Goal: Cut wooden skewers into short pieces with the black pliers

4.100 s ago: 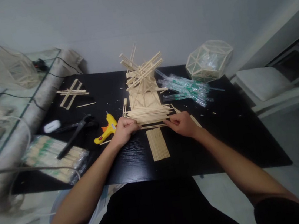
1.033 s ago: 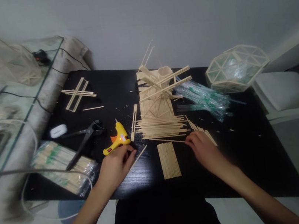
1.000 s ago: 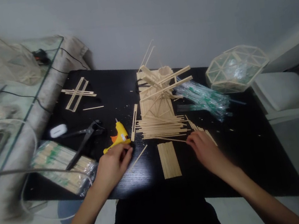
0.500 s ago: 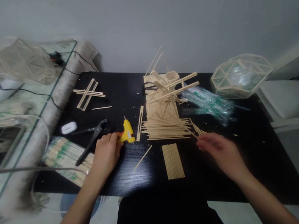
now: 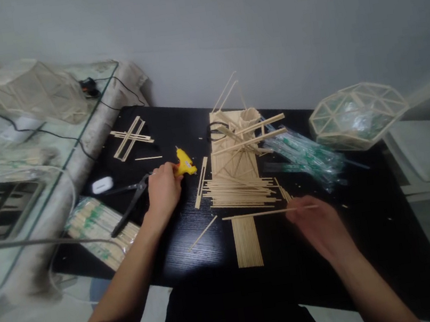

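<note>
My left hand (image 5: 165,186) is closed round the handle of a yellow glue gun (image 5: 186,163), whose nozzle points away from me. Between the fingers of my right hand (image 5: 316,221) is a thin wooden stick (image 5: 259,213), held level across the top end of a small flat panel of joined sticks (image 5: 247,242). Just beyond it lies a loose pile of sticks (image 5: 239,192). A larger stick panel with a built-up frame of sticks (image 5: 235,160) stands behind the pile. A single stick (image 5: 202,233) rests on the table to the left of the small panel.
Black-handled pliers (image 5: 132,203) and a packet of sticks (image 5: 95,227) are at the left, near a white case (image 5: 102,185). Crossed stick strips (image 5: 131,137) lie at the back left. Clear plastic wrappers (image 5: 307,155) and a faceted stick frame (image 5: 357,115) occupy the right.
My left hand has moved forward and right with the glue gun, turning it slightly. My right hand has brought the stick away from the pile, level over the small panel's end.
</note>
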`<state>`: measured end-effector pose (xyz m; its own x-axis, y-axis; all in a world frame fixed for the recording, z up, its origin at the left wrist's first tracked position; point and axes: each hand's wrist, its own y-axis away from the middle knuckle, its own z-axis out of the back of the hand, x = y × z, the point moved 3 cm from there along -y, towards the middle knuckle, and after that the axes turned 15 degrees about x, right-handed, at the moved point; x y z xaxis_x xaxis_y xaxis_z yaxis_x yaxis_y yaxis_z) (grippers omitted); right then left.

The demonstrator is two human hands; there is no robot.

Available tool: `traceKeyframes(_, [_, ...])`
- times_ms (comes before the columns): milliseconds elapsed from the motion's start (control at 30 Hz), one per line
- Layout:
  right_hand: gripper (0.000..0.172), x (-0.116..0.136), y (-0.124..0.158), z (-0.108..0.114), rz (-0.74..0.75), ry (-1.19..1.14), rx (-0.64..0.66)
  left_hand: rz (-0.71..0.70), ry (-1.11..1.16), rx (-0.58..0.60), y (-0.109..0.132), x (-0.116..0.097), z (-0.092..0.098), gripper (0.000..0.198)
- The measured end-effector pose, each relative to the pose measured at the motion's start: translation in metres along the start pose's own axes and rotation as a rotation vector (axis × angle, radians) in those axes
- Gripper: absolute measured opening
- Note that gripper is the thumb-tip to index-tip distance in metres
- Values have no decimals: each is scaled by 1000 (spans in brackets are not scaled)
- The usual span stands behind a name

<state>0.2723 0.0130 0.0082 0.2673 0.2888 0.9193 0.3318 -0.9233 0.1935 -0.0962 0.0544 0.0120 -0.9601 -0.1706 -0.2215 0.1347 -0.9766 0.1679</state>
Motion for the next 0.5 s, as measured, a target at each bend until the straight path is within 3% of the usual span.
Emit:
traceKeyframes(167, [36,6,-4,-11,46,89,66,-85,35,41,9,12,2,22])
traceKeyframes(233, [39,8,-5,-14,47,135,68,-91,61,7,20,33,13,30])
traceKeyframes(333, [37,8,-5,-13,-3,147,49,26,-27,-19,38,77,32,43])
traceKeyframes(433, [28,6,-8,-14,-66,118,24,72,-85,125,53,113,39,66])
traceKeyframes(500, [30,7,-11,-19,-70,125,32,57,-12,142,59,125,40,73])
